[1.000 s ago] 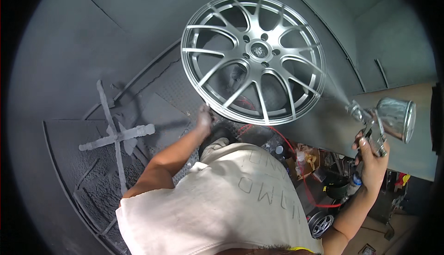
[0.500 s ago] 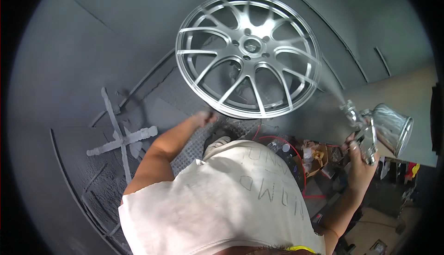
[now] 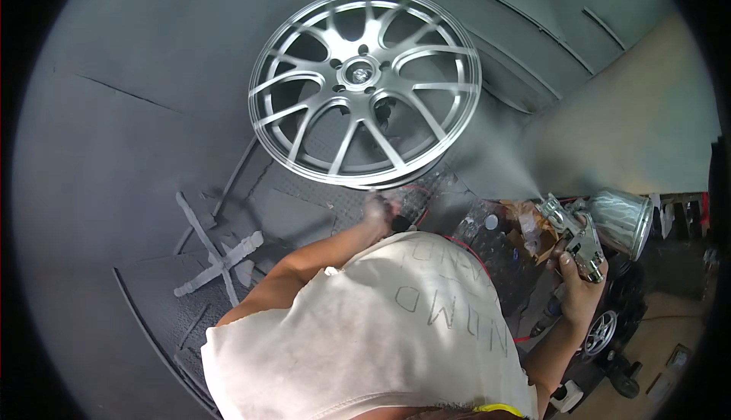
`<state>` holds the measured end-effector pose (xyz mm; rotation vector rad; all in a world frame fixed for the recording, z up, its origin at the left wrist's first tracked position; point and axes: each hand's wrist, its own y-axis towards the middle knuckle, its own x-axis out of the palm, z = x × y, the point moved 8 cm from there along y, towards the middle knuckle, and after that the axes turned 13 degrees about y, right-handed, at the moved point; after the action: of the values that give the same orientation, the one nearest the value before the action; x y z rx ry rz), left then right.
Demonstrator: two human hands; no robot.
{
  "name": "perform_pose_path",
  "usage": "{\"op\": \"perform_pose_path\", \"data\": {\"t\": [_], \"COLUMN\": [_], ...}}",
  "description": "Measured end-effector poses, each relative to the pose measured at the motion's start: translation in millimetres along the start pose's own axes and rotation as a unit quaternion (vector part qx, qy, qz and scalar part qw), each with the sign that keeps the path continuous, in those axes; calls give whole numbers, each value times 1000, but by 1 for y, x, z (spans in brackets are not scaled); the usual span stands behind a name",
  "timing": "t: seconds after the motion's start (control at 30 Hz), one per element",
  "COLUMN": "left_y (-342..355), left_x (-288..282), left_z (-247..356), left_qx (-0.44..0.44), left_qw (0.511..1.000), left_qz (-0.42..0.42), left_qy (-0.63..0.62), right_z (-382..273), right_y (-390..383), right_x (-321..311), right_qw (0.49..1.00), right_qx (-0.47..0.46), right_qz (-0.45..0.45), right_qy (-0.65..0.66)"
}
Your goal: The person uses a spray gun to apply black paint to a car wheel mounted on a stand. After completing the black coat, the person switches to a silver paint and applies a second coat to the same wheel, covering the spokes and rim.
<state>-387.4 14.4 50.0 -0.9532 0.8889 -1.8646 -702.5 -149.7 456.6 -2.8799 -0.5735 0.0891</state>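
Observation:
A silver multi-spoke car wheel rim (image 3: 359, 75) is held up face-on at the upper middle, its outer spokes smeared by motion. At the right, my right hand (image 3: 580, 287) grips a chrome spray gun (image 3: 572, 236), fingers wrapped round its handle. Attached to the gun is a metal paint cup (image 3: 623, 220), on its right side. Pale mist (image 3: 502, 153) fans from the nozzle up and left toward the rim's lower right edge. Just below the rim's bottom edge is my left hand (image 3: 378, 214), blurred, its fingers not readable.
A grey-coated cross-shaped stand (image 3: 222, 261) is at the lower left. A red hose (image 3: 470, 248) runs along the floor behind my shirt. At the right are an opened cardboard box (image 3: 533, 241), a second wheel (image 3: 601, 333) and a tan panel (image 3: 632, 130).
The rim has turned and sits farther left in view. My left hand has moved right below it. The spray gun is lower and a little left, still spraying, with wider mist.

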Motion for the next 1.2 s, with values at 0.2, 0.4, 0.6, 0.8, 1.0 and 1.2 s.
{"op": "perform_pose_path", "data": {"t": [0.2, 0.4, 0.6, 0.8, 1.0, 1.2], "left_y": [-23, -13, -25, -19, -29, -25], "left_x": [99, 66, 58, 64, 77, 67], "left_z": [-72, -81, -60, -67, -62, -61], "left_qx": [39, 111, 36, 64, 66, 23], "left_qw": [808, 722, 734, 687, 687, 817], "left_qz": [-373, -344, -247, -251, -248, -211], "left_qy": [454, 590, 631, 679, 680, 536], "right_z": [-10, 2, 12, 9, 9, 1], "right_y": [1, 2, -6, -5, -3, -2], "right_x": [-8, -29, -41, -37, -36, -19], "right_qw": [997, 996, 999, 999, 998, 990], "right_qx": [-65, -70, -17, 7, 44, 87], "right_qz": [31, 50, 38, 17, -8, -105], "right_qy": [-7, 3, 28, 38, 45, 36]}}
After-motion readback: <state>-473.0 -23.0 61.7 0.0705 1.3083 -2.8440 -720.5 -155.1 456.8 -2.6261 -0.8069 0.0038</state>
